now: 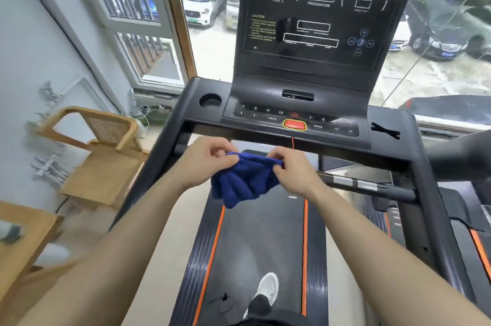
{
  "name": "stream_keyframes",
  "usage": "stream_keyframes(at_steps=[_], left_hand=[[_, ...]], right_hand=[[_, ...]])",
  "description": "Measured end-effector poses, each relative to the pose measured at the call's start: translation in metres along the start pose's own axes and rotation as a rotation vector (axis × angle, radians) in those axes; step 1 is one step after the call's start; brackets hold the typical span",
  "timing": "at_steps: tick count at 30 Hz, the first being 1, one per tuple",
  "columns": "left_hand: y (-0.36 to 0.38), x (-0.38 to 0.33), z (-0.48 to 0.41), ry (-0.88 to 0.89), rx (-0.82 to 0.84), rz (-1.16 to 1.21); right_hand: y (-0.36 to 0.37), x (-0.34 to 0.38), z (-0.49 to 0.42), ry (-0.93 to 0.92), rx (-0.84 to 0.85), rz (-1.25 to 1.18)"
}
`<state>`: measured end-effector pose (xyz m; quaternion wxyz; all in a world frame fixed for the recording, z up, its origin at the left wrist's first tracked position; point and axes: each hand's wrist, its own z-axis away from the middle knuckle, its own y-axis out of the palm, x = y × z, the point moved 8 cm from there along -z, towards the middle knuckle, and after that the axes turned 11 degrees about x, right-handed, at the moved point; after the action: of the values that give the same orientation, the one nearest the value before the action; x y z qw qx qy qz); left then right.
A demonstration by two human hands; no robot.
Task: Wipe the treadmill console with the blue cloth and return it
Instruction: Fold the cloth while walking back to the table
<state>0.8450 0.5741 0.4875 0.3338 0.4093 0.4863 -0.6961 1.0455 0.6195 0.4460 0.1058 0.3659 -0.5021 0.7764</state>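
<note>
Blue terry cloth (245, 182), bunched and drooping, hangs between the two hands above the treadmill belt (263, 240). The left hand (206, 159) pinches its upper left edge between thumb and fingertips; the right hand (291, 166) pinches the upper right edge the same way, so the cloth sags below both hands. It touches nothing else.

Just beyond the hands runs the black front crossbar of the treadmill console (305, 65), with a red stop button (294, 124) slightly past the right hand and a row of numbered keys behind it. Further out, the dark display panel stands upright, unlit, with white printed outlines and a caution text. A round cup holder (210, 101) sits beyond the left hand.

Below the hands, a white shoe (267, 288) rests on the belt between orange stripes. Off to the left of the left hand stands a wooden chair (106, 155) with a woven back.
</note>
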Motion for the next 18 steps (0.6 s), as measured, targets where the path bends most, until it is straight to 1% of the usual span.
stream_keyframes(at_steps=[3, 6, 8, 10, 12, 14, 16, 18], left_hand=[[-0.019, 0.029, 0.045, -0.060, -0.101, 0.027], [-0.034, 0.056, 0.092, -0.107, -0.193, -0.072], [-0.033, 0.072, 0.121, -0.145, -0.211, -0.112], [-0.026, 0.093, 0.147, -0.202, -0.205, -0.113], [-0.016, 0.116, 0.173, -0.273, -0.191, -0.101], [-0.006, 0.137, 0.202, -0.348, -0.189, -0.097], [0.003, 0.153, 0.234, -0.422, -0.227, -0.107], [0.011, 0.165, 0.264, -0.503, -0.291, -0.142]], right_hand=[[0.016, 0.017, 0.000, 0.004, -0.031, -0.149], [0.024, 0.037, -0.002, 0.033, -0.102, -0.276], [0.036, 0.053, -0.004, 0.034, -0.095, -0.330], [0.058, 0.074, -0.006, 0.000, 0.001, -0.388], [0.084, 0.098, -0.006, -0.041, 0.148, -0.464], [0.108, 0.121, -0.006, -0.089, 0.277, -0.487], [0.133, 0.144, -0.003, -0.139, 0.421, -0.490], [0.160, 0.164, 0.005, -0.170, 0.599, -0.525]])
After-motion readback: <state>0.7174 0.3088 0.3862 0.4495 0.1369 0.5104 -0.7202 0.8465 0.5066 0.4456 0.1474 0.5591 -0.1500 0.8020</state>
